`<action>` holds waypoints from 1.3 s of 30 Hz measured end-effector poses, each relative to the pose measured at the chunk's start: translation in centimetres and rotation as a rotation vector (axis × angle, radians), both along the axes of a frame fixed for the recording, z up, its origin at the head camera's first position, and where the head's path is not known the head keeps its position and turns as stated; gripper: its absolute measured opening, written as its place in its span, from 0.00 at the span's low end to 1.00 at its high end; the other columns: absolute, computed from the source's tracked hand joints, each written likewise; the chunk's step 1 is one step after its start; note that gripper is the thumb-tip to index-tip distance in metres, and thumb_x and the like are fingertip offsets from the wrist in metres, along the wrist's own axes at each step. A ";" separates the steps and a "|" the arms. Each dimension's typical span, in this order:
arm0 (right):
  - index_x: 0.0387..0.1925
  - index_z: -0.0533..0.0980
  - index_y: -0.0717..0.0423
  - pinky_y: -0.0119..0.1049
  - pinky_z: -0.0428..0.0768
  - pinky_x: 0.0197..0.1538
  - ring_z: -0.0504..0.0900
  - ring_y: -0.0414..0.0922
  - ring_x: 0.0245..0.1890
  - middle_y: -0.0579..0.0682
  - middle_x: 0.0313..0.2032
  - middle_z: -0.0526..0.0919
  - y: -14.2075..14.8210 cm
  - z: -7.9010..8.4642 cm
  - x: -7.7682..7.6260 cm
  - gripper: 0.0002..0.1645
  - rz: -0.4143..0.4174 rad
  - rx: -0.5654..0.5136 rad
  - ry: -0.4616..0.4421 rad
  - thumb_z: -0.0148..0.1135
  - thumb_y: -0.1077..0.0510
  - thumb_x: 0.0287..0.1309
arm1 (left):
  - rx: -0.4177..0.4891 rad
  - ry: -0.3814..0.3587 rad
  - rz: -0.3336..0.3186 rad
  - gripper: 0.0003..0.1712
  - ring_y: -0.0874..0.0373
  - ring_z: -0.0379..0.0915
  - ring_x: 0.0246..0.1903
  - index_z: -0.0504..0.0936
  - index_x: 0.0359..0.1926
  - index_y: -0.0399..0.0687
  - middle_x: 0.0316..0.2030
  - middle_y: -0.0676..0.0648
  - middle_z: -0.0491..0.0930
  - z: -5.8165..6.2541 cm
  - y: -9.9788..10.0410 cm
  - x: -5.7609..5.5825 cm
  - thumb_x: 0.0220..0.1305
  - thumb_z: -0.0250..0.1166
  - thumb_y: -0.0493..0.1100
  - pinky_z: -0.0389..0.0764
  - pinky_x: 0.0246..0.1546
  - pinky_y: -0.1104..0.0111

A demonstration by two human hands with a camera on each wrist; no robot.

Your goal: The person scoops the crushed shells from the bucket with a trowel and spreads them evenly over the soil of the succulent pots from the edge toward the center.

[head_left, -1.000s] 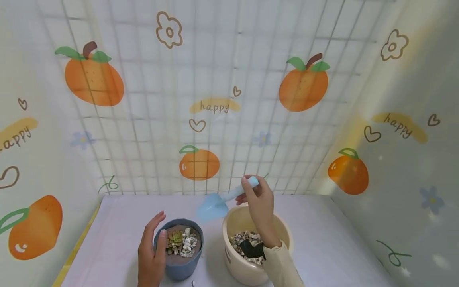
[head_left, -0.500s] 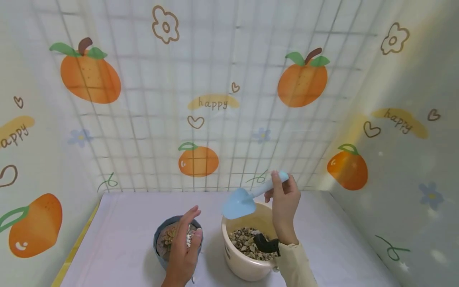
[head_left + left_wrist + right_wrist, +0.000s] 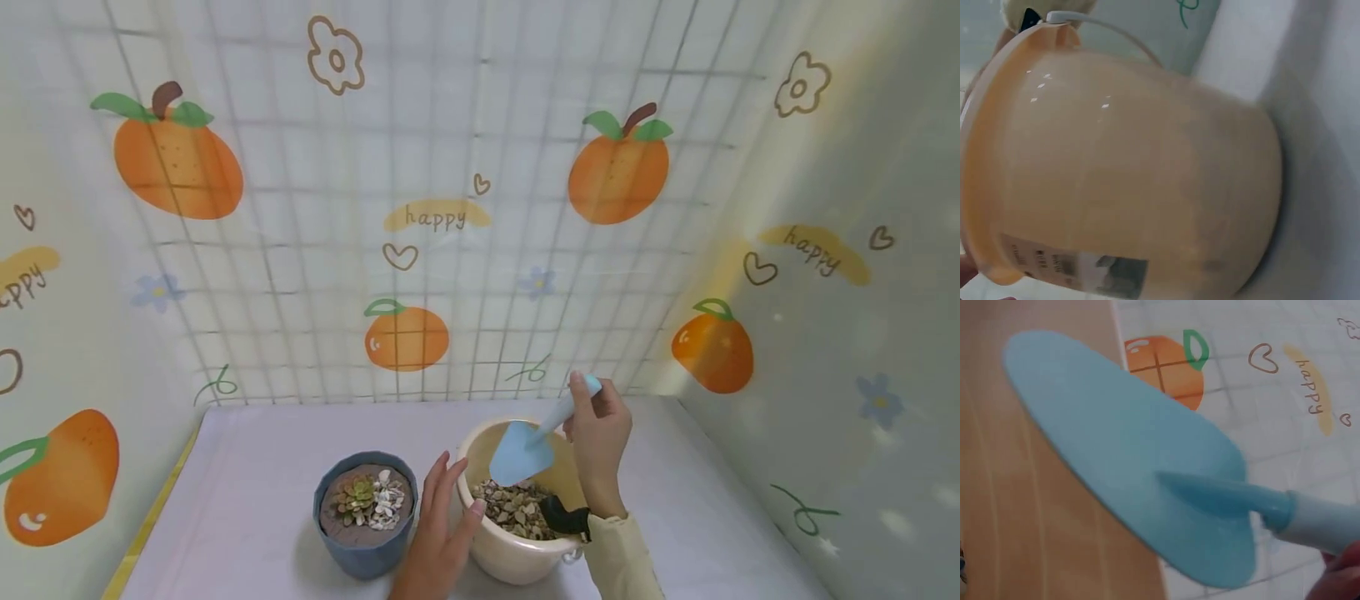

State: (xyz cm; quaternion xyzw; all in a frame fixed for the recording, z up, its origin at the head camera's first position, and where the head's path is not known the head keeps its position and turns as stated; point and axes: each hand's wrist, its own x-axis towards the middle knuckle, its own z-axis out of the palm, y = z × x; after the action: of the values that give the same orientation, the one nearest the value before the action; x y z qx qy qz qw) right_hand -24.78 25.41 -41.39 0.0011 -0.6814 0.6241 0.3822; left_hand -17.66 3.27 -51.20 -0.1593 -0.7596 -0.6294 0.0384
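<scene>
My right hand (image 3: 606, 442) grips the handle of a light blue trowel (image 3: 522, 454). The blade tilts down over the mouth of a cream bucket (image 3: 517, 562); in the right wrist view the blade (image 3: 1122, 444) looks bare, with the bucket wall behind. Small mixed stones (image 3: 517, 510) lie inside the bucket. At the bucket's left rim is my left hand (image 3: 438, 537), fingers fairly straight, apparently touching it. The left wrist view is filled by the bucket's side (image 3: 1116, 162), with its label (image 3: 1072, 265) and handle (image 3: 1110, 26).
Left of the bucket stands a blue-grey pot (image 3: 366, 554) with a succulent (image 3: 355, 497) and white pebbles (image 3: 387, 500) on brown soil. Both containers rest on a white tabletop (image 3: 255, 475). A grid wall covered with orange-print sheeting (image 3: 300, 208) closes off the back and sides.
My left hand has gone right, from beside the plant pot, across it, to the bucket's rim. The right hand has shifted right, and the trowel blade has come down over the bucket.
</scene>
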 end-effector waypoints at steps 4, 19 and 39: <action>0.38 0.80 0.63 0.33 0.73 0.16 0.73 0.55 0.13 0.65 0.22 0.78 -0.1 -0.8 -0.2 0.17 0.014 0.076 -0.069 0.64 0.51 0.75 | -0.001 -0.078 -0.058 0.38 0.32 0.39 0.77 0.55 0.82 0.61 0.81 0.40 0.41 -0.9 0.4 -0.3 0.79 0.54 0.64 0.53 0.66 0.27; 0.44 0.82 0.47 0.42 0.85 0.29 0.85 0.52 0.25 0.52 0.31 0.86 -0.6 -1.4 -0.4 0.21 0.223 0.436 -0.351 0.63 0.35 0.71 | 0.186 -0.184 -0.132 0.36 0.37 0.39 0.78 0.55 0.80 0.69 0.80 0.40 0.46 -1.9 0.9 -0.6 0.79 0.57 0.61 0.56 0.66 0.29; 0.40 0.72 0.62 0.53 0.85 0.39 0.84 0.52 0.30 0.59 0.31 0.82 -1.0 -1.5 -0.6 0.17 0.660 0.761 -0.589 0.50 0.52 0.83 | 0.245 -0.140 -0.144 0.35 0.41 0.39 0.79 0.56 0.81 0.63 0.80 0.42 0.46 -1.8 0.8 -0.5 0.80 0.58 0.56 0.50 0.66 0.26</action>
State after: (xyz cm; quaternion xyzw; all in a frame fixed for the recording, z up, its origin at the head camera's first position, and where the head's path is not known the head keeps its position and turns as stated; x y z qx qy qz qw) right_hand -25.38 24.46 -42.84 0.1772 -0.8987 0.3957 -0.0653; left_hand -18.16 4.08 -52.99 -0.1631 -0.6645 -0.7281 -0.0406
